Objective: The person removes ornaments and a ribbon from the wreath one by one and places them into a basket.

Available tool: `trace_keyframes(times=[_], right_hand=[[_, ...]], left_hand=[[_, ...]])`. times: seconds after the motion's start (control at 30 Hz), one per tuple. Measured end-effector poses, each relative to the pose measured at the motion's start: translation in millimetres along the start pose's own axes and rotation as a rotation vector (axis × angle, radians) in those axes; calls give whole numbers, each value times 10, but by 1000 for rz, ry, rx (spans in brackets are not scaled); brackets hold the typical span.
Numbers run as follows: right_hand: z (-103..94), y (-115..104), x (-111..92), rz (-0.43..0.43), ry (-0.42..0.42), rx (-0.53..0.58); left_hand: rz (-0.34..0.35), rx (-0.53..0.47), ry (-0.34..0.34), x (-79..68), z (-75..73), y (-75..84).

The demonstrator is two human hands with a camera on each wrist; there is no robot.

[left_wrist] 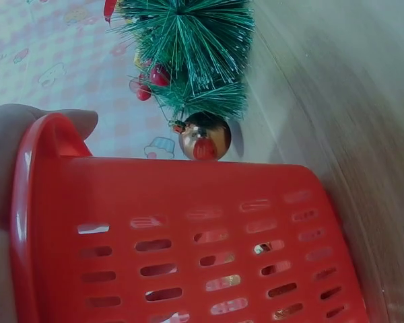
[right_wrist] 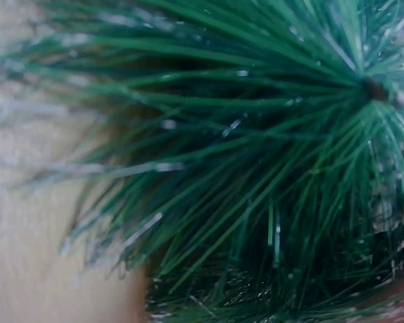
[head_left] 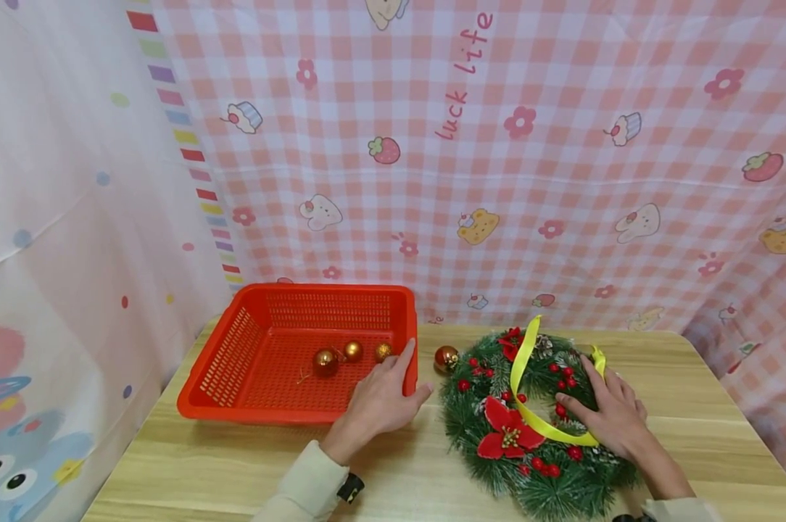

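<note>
Two bare hands are at work over a wooden table [head_left: 445,471] in the head view. At lower centre, the left hand [head_left: 383,399] rests on the right rim of a red plastic basket [head_left: 191,384]. Its index finger and thumb are straight and spread apart; the other fingers are hidden, so I cannot tell whether they curl round the rim. Inside the basket, left of centre in the frame, lie a bronze bauble [head_left: 325,362], a gold bauble [head_left: 352,351] and a textured gold ball [head_left: 383,352]. Just beyond the right rim sits a copper-coloured bauble [head_left: 446,359], close to a Christmas wreath [head_left: 471,464] at lower right. The right hand [head_left: 611,417] lies on the wreath's right side, thumb and index finger extended and apart. A yellow ribbon [head_left: 526,362] loops over the wreath, with a red poinsettia [head_left: 509,429] at its left.

In the left wrist view, the basket's slotted wall fills the lower part, part of the left hand overlaps the rim at the left edge, and the copper-coloured bauble and wreath show at upper centre.

In the right wrist view, blurred green needles [right_wrist: 256,148] fill most of the frame; the right hand's fingers cannot be made out.
</note>
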State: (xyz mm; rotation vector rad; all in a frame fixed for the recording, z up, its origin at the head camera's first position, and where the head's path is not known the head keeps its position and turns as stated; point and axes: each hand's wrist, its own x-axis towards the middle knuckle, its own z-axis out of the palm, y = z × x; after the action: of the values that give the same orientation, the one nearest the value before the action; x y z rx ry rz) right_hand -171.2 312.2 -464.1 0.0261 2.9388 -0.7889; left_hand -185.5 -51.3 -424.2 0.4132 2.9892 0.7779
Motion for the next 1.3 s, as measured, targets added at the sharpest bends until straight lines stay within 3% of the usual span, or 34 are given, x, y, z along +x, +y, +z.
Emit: trace_keyframes(times=[0.83,1.3], right_hand=[[-17,21,60,-47,-46,-16],[-118,100,176,-188,-80,-24]], left_hand=[[-16,-8,-51,-43,-62,-78],[-23,-35,-50,-35,-46,-51]])
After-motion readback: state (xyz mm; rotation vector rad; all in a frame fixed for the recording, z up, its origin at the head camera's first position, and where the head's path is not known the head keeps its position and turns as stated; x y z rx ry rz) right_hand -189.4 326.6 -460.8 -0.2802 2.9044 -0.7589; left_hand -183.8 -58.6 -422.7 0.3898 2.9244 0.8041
